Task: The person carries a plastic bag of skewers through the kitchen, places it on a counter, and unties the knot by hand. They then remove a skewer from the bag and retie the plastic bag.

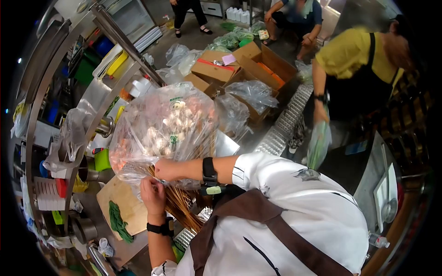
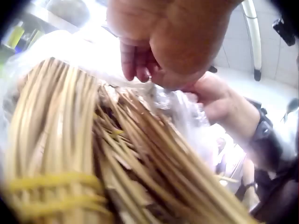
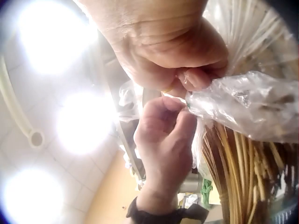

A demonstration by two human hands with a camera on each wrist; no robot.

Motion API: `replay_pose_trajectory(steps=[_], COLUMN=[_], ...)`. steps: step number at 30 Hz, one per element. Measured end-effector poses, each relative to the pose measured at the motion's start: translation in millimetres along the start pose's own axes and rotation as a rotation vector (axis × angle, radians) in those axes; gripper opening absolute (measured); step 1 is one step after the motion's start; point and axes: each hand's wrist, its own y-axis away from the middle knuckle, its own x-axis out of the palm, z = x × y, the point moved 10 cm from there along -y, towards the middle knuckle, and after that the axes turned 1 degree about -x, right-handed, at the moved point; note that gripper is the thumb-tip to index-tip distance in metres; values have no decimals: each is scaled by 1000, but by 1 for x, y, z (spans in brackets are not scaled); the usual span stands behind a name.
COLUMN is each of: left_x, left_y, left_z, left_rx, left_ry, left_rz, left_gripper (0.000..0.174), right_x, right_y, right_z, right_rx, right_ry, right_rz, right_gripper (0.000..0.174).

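Large clear plastic bag (image 1: 138, 124) lay in the near middle of the scene, puffed out around pale, lumpy pieces, with thin wooden sticks (image 1: 177, 207) running out of it toward the wearer. Green print (image 1: 174, 138) showed in two places within the bag's outline; lettering too small to read, and no brand could be made out. Right hand (image 1: 169, 170): fingers curled in a narrow, closed grip around gathered plastic at the bag's near side. Left hand (image 1: 153, 192): just beside the right, thumb and fingertips drawn together in a narrow pinch on the same plastic. Left wrist view: yellow bands (image 2: 56, 182) circled one bundle of sticks; the fingertips were partly hidden behind the palm. Right wrist view: glare washed out the left side, and the bag was cut off at the right edge. To the left, a wooden board (image 1: 124, 188) carried a dark green bundle (image 1: 119, 221), its kind unclear. Farther off stood open cardboard boxes (image 1: 214, 69). At far right, a person in a yellow top (image 1: 345, 50) held a bag of greens (image 1: 319, 145), also unlabelled as far as could be seen.
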Motion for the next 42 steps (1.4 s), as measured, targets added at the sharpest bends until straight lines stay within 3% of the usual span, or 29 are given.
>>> replay_pose_trajectory(steps=[2, 4, 5, 7, 9, 11, 14, 20, 29, 33, 42], left_x=[-3, 5, 8, 23, 29, 41, 42, 44, 45, 46, 55], left_y=[6, 26, 31, 49, 54, 64, 71, 73, 70, 70, 66], left_z=[4, 41, 47, 74, 78, 75, 72, 74, 77, 74, 80], left_rx=[-89, -507, -515, -748, -848, -1076, -1147, -1129, -1054, -1084, -1021], left_ry=[-7, 137, 130, 438, 581, 936, 1038, 1043, 1078, 1100, 1156], left_rz=[-39, -4, 0, -55, -25, -62, -163, -183, -223, -226, -161], left_gripper=[11, 17, 17, 27, 22, 15, 13, 14, 11, 10, 19], right_x=[-1, -3, 0, -2, -2, -3, -4, -4, -3, -1, 5], right_y=[6, 10, 13, 22, 25, 28, 38, 53, 46, 53, 44], right_z=[5, 21, 18, 21, 23, 26, 39, 50, 41, 45, 38], right_rx=[-48, -229, -227, -235, -267, -321, -433, -606, -528, -591, -499], right_ry=[-37, 63, 56, 8, 9, 20, 126, 142, 137, 176, 94], right_rz=[-3, -72, -65, -93, -121, -148, -178, -230, -247, -308, -204], right_gripper=[15, 15, 15, 15, 14, 14, 12, 11, 12, 13, 12])
